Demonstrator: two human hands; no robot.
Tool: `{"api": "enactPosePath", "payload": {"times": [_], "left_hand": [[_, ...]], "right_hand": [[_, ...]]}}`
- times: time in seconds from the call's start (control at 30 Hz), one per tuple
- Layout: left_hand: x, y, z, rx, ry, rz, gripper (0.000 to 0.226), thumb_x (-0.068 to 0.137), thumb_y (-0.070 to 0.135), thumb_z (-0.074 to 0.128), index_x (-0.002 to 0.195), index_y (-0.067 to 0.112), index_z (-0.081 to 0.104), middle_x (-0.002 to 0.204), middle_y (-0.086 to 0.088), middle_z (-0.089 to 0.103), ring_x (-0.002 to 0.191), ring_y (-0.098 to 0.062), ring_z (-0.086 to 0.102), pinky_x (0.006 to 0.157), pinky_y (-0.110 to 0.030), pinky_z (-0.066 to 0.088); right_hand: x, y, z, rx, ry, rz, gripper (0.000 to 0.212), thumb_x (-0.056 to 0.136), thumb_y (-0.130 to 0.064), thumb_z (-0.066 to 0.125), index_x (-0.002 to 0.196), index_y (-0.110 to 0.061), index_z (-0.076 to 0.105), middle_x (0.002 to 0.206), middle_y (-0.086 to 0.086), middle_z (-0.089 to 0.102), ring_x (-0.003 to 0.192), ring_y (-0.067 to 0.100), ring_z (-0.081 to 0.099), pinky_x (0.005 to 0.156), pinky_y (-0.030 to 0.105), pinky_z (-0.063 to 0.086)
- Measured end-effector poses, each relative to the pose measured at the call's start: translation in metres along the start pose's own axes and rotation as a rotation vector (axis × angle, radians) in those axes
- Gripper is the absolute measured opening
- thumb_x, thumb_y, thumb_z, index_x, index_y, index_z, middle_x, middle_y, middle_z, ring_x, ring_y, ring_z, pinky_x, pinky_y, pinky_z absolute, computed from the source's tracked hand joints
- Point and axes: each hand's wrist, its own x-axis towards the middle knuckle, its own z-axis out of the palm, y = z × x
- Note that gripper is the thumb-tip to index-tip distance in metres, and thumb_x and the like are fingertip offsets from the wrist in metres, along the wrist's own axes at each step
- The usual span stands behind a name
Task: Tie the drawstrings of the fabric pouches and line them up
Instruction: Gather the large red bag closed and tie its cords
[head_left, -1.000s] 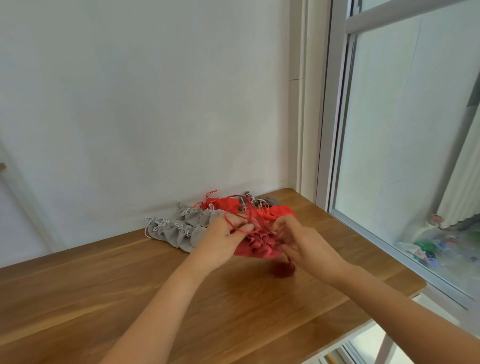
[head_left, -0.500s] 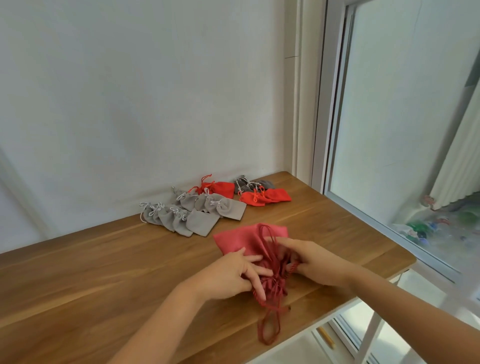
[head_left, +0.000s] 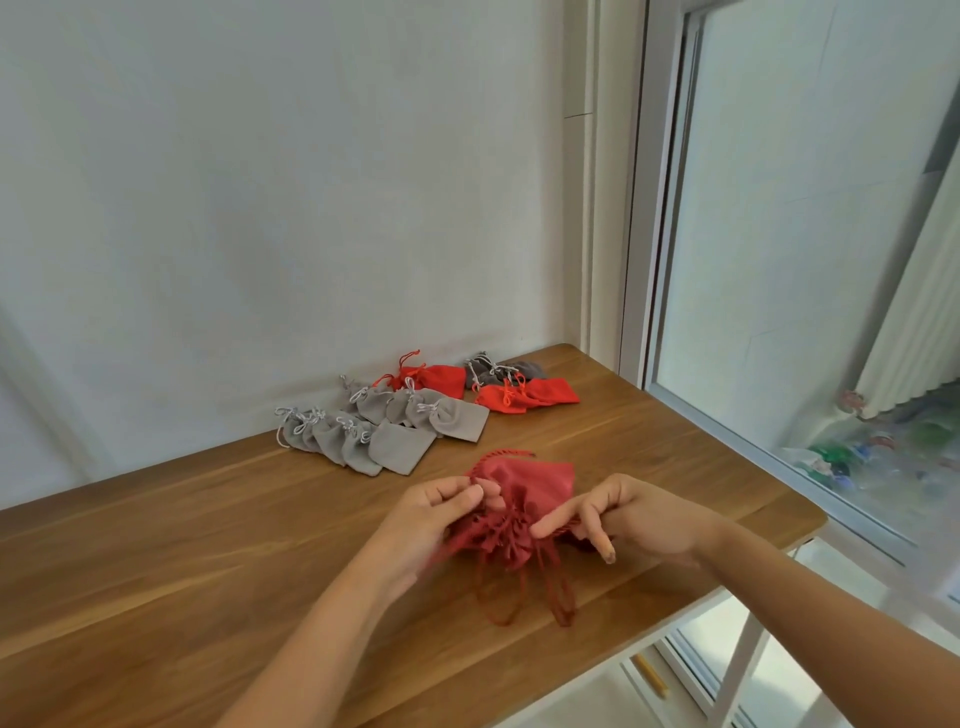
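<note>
A dark red fabric pouch (head_left: 524, 488) with a gathered mouth sits between my hands above the wooden table (head_left: 156, 561). My left hand (head_left: 441, 514) pinches its left side and cord near the top. My right hand (head_left: 623, 519) holds the red drawstring at the gathered mouth, index finger stretched toward the pouch. Two loops of red cord (head_left: 524, 587) hang down onto the table. Near the wall lie several tied grey pouches (head_left: 384, 426), a bright red pouch (head_left: 439, 379), another red pouch (head_left: 530, 397) and a dark grey pouch (head_left: 501, 370).
The table's right edge (head_left: 727, 431) runs beside a large window (head_left: 810, 234). Its near corner (head_left: 815, 519) lies just right of my right hand. A white table leg (head_left: 737, 670) shows below. The white wall stands behind the pouches.
The red pouch has been lifted and turned between my hands, and its mouth is gathered tighter. The cord loops now hang down in front. The view has tilted slightly.
</note>
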Motion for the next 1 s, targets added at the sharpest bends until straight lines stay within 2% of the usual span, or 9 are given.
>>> {"api": "enactPosePath", "payload": {"times": [0.07,0.17,0.33,0.53,0.67,0.73,0.83,0.9,1.0], "left_hand": [[0.002,0.006,0.001,-0.101,-0.030,0.027,0.015,0.087,0.012,0.056,0.091,0.003,0.068,0.092,-0.011,0.071,0.089,-0.019,0.067,0.076,-0.024,0.053],[0.004,0.014,0.003,-0.167,-0.182,-0.008,0.012,0.091,0.011,0.049,0.089,0.005,0.060,0.096,-0.016,0.070,0.094,-0.026,0.065,0.082,-0.030,0.053],[0.006,0.014,0.010,0.000,-0.257,-0.091,0.023,0.095,0.013,0.044,0.081,0.008,0.061,0.082,-0.020,0.071,0.083,-0.025,0.068,0.080,-0.035,0.052],[0.008,0.010,0.011,0.283,-0.054,-0.079,0.026,0.097,0.021,0.053,0.084,0.013,0.074,0.056,0.005,0.062,0.050,-0.005,0.053,0.055,-0.015,0.043],[0.006,0.004,0.013,0.441,0.007,-0.045,0.028,0.089,0.022,0.067,0.061,0.021,0.074,0.068,0.007,0.071,0.071,-0.007,0.066,0.069,-0.013,0.042],[0.006,0.002,0.014,0.507,0.029,-0.029,0.021,0.087,0.025,0.069,0.068,0.030,0.077,0.062,0.005,0.067,0.064,-0.018,0.056,0.067,-0.020,0.039],[0.007,0.004,0.017,0.487,0.076,-0.005,0.010,0.086,0.023,0.070,0.083,0.027,0.079,0.073,0.008,0.073,0.070,-0.008,0.064,0.070,-0.015,0.045],[0.009,0.005,0.016,0.466,0.135,0.005,0.010,0.086,0.020,0.070,0.083,0.023,0.079,0.079,0.009,0.075,0.078,-0.001,0.068,0.075,-0.015,0.046],[0.008,0.006,0.017,0.558,0.120,0.037,0.011,0.086,0.023,0.070,0.081,0.025,0.079,0.076,0.002,0.075,0.071,-0.005,0.064,0.070,-0.019,0.045]], "right_hand": [[0.003,-0.005,0.000,-0.040,-0.014,0.007,0.044,0.074,0.018,0.040,0.055,-0.013,0.062,0.113,0.017,0.069,0.103,0.021,0.065,0.095,0.033,0.048],[0.011,-0.017,-0.001,-0.086,-0.040,0.015,0.029,0.074,0.014,0.041,0.064,-0.010,0.056,0.095,0.014,0.069,0.075,0.003,0.060,0.075,0.016,0.044],[0.021,-0.009,-0.007,-0.023,-0.029,0.141,0.011,0.086,0.004,0.054,0.089,-0.006,0.056,0.071,-0.008,0.059,0.063,0.009,0.052,0.064,0.020,0.044],[0.015,-0.032,-0.018,-0.366,-0.060,0.281,0.010,0.089,-0.018,0.068,0.098,-0.018,0.073,0.076,0.002,0.061,0.059,0.010,0.046,0.056,0.024,0.040],[0.017,-0.048,-0.017,-0.514,0.019,0.244,0.009,0.084,-0.028,0.074,0.092,-0.026,0.076,0.083,0.009,0.069,0.070,0.015,0.054,0.066,0.033,0.043],[0.019,-0.059,-0.016,-0.472,0.074,0.217,0.010,0.084,-0.025,0.074,0.093,-0.020,0.075,0.081,0.010,0.069,0.062,0.013,0.052,0.056,0.028,0.041],[0.021,-0.078,-0.013,-0.461,-0.020,0.296,0.014,0.082,-0.030,0.075,0.090,-0.018,0.074,0.074,0.002,0.067,0.048,0.009,0.040,0.043,0.023,0.030],[0.021,-0.084,-0.013,-0.505,-0.087,0.349,0.015,0.083,-0.031,0.074,0.090,-0.018,0.074,0.072,-0.001,0.069,0.045,0.009,0.035,0.041,0.020,0.026],[0.026,-0.083,-0.012,-0.458,0.034,0.282,0.012,0.083,-0.024,0.075,0.091,-0.015,0.076,0.073,0.002,0.070,0.050,0.014,0.038,0.044,0.025,0.028]]}}
